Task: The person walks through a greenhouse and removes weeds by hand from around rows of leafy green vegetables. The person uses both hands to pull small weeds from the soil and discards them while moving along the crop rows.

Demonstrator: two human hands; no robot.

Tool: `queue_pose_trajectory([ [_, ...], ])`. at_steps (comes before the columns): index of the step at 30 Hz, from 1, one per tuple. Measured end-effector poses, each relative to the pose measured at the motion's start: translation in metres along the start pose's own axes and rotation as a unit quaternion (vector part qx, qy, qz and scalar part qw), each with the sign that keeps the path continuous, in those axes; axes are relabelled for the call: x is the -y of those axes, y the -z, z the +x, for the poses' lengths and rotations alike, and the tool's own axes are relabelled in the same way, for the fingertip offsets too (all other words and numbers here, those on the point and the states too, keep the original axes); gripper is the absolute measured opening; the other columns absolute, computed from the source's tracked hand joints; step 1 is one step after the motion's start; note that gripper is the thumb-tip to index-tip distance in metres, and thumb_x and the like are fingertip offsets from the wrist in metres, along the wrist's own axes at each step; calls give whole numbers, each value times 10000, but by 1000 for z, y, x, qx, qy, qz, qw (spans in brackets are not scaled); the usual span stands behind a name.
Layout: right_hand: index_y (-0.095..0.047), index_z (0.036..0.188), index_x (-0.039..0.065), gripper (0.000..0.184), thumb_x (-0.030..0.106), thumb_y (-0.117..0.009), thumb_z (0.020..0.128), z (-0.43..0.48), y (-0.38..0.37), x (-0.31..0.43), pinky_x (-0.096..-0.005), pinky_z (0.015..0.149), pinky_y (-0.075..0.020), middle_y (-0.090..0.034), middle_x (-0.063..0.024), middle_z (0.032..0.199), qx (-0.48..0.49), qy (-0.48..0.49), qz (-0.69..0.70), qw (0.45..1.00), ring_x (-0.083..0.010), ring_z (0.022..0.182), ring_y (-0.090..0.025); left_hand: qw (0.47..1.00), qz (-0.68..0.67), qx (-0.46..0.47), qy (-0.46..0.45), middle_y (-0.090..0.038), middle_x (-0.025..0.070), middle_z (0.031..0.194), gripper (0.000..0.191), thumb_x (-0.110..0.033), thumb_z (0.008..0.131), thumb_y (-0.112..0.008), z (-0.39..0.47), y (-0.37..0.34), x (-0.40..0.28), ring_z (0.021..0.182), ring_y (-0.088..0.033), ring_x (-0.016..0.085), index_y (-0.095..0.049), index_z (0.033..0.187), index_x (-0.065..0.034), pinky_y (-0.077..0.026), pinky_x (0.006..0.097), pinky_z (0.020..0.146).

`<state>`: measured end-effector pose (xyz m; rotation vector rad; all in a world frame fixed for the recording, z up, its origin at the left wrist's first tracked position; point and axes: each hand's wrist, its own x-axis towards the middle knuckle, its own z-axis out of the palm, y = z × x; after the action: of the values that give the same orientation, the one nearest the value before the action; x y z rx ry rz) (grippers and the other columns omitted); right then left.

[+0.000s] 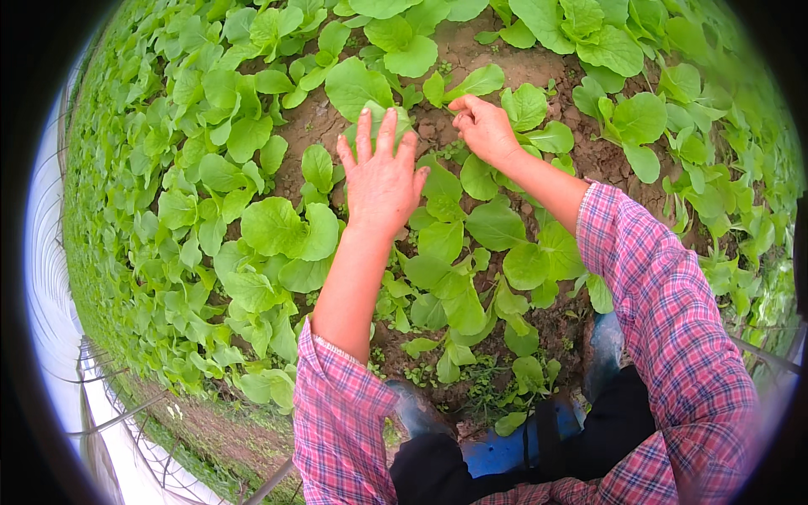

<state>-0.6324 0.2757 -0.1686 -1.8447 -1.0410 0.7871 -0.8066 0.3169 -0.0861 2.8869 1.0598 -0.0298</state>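
My left hand [382, 180] lies palm down with its fingers spread over a broad green leaf [356, 88] of a leafy vegetable plant. Its fingertips rest on or just above a paler leaf [377, 117]. To the right, my right hand [486, 129] has curled fingers at the stem of a small leafy plant [478, 82]. Its index fingertip meets the stem; whether the fingers grip it is hidden. Bare brown soil [435, 126] shows between the two hands. More leafy plants [454, 278] grow below them, between my forearms.
Dense green plants [221, 164] cover the bed on the left, and others [637, 120] stand at right. My boots [606, 350] and a blue object [499, 451] are at the bottom. White sheeting [53, 252] with thin ribs curves along the left edge.
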Motion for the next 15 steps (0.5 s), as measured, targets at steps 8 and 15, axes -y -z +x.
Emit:
queue_pose_trajectory([
  [8,-527,1123,-19,283,43,-455,856,24,-24,24,-319,575,-515,-630,-141,777,183,24,-152,971,-173,553,-614,1000,7,5,17,-314,129,1396,504,-320,780,-637,-19,-9,11,1336,-178,350,-500,1221,-115,-155,596,1038],
  [15,-558,1106,69,318,203,-556,818,75,-46,51,-406,750,-500,-633,-167,946,60,-47,-243,967,-305,861,-623,999,-10,24,25,-314,143,1392,519,-312,772,-648,-26,-12,9,1334,-185,350,-494,1224,-108,-169,597,1032],
])
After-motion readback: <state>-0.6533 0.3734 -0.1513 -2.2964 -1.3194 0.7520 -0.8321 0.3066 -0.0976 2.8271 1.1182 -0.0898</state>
